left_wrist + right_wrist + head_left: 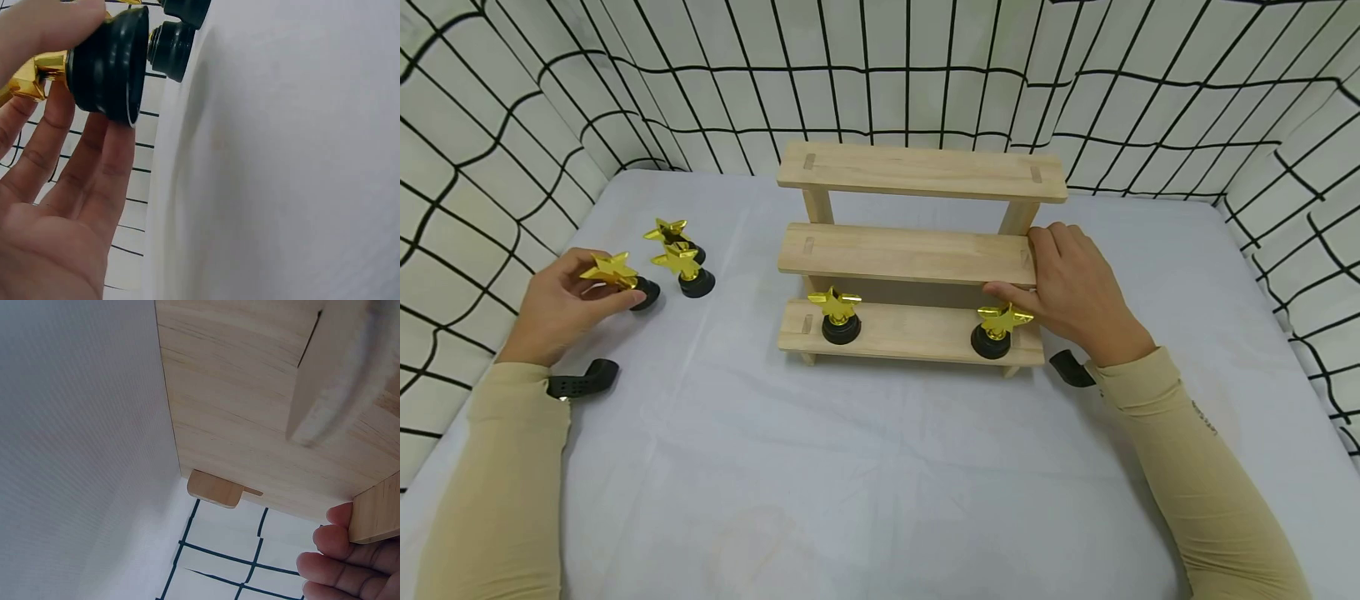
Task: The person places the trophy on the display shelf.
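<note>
A black wire grid [907, 100] rises around the far side and both ends of a table spread with white cloth [850, 483]. On the cloth, beyond the middle, stands a wooden rack [917, 254] of three stepped shelves, the highest at the back. Two arms in tan sleeves [1210, 483] reach in from the near side, one to each hand.

The right hand [1078, 287] grips the right end of the middle shelf [910, 254], its fingers over the end and its thumb against the front edge. From the right wrist I can see its fingertips [337, 540] bent around the wood.

The left hand [561, 308], over at the left of the table, pinches a gold star trophy [612, 271] between thumb and fingers, a narrow grip with the thumb against the black base. That trophy is tilted, and the left wrist view shows its base off the cloth.

Just beyond it, two like trophies [679, 262] stand on the cloth close together, one behind the other. Two more [838, 310] stand upright on the bottom shelf [917, 332], well apart, one near each end; the right-hand one is just below the right thumb.

Smallest are the dark wrist straps [583, 381], partly under the cuffs.
</note>
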`<state>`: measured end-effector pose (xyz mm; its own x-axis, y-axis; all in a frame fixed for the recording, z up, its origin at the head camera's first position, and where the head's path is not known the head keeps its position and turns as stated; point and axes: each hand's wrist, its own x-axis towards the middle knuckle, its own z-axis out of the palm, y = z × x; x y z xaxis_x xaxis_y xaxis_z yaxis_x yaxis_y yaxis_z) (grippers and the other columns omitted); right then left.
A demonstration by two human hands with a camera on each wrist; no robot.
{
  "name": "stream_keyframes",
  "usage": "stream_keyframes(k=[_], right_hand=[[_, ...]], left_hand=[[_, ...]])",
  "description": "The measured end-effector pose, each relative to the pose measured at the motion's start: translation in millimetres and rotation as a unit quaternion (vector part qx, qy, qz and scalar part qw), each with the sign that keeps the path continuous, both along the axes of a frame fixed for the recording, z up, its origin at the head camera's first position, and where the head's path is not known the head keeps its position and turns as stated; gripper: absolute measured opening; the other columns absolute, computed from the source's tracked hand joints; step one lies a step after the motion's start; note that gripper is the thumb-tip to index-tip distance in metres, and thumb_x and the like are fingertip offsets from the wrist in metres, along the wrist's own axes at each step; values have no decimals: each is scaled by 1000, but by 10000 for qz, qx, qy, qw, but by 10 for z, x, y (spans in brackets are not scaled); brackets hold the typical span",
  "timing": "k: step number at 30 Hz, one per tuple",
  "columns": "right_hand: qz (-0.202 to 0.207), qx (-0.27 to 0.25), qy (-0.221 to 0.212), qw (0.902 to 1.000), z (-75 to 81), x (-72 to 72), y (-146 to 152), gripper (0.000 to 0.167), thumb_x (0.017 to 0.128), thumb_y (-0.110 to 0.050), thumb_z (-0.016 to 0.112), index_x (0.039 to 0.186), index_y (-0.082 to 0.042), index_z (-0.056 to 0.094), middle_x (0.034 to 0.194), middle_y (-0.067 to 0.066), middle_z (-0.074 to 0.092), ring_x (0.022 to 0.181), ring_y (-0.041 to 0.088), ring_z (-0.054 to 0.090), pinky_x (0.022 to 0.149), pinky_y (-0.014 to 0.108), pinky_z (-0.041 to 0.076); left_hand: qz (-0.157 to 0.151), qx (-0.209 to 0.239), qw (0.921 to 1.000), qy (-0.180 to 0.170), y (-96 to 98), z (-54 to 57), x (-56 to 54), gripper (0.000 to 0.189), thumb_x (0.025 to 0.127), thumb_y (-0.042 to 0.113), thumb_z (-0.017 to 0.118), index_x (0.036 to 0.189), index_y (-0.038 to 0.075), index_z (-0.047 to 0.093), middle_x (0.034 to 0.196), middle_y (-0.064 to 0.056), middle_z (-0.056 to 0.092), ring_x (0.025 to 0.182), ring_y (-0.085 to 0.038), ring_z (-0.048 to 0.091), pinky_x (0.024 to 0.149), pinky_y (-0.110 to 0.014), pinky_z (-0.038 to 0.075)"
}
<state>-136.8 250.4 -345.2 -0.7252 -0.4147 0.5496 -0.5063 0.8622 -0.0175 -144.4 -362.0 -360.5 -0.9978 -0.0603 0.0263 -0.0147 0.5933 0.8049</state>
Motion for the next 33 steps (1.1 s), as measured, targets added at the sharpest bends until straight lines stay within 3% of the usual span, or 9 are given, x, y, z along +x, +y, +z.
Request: stream_keyframes(k=[14,17,21,24,28,33], right_hand=[[-2,25,-17,10000,26,9,-9,103,92,-88,30,103,11,56,81,20,52,70,34,48,61,42,42],[-10,23,-23,10000,27,7,-10,103,92,-88,29,103,11,56,81,20,52,70,33,49,61,42,42],[-20,19,-33,10000,26,5,-10,103,92,-88,28,101,11,56,80,19,52,69,33,48,60,42,41],[-21,19,-36,10000,23,5,-9,103,92,-88,28,101,11,55,80,19,51,69,33,48,60,41,41],[-23,19,-27,10000,20,0,-10,104,92,-88,27,100,11,56,80,19,52,69,33,48,61,42,41],[16,15,39,10000,18,-3,-8,102,92,-87,30,100,11,56,79,19,51,68,33,48,61,42,41]], left_hand=[[-2,309,9988,389,-16,111,22,48,84,1,84,121,21,60,113,18,61,96,11,65,82,2,51],[-53,609,9965,562,-2,144,22,48,82,-5,82,120,18,62,112,15,62,97,8,66,83,1,52],[-203,1442,9867,728,12,179,20,48,79,-14,80,116,12,63,109,9,65,95,2,68,83,-2,54],[-174,1572,9845,760,17,215,28,47,80,-14,80,114,12,63,108,8,66,95,1,68,84,-2,54],[-12,958,9931,681,15,277,35,46,82,-8,81,116,16,61,109,12,64,98,3,65,84,1,52],[13,543,9963,668,28,374,28,46,84,-3,81,119,19,60,111,14,61,100,4,63,84,3,50]])
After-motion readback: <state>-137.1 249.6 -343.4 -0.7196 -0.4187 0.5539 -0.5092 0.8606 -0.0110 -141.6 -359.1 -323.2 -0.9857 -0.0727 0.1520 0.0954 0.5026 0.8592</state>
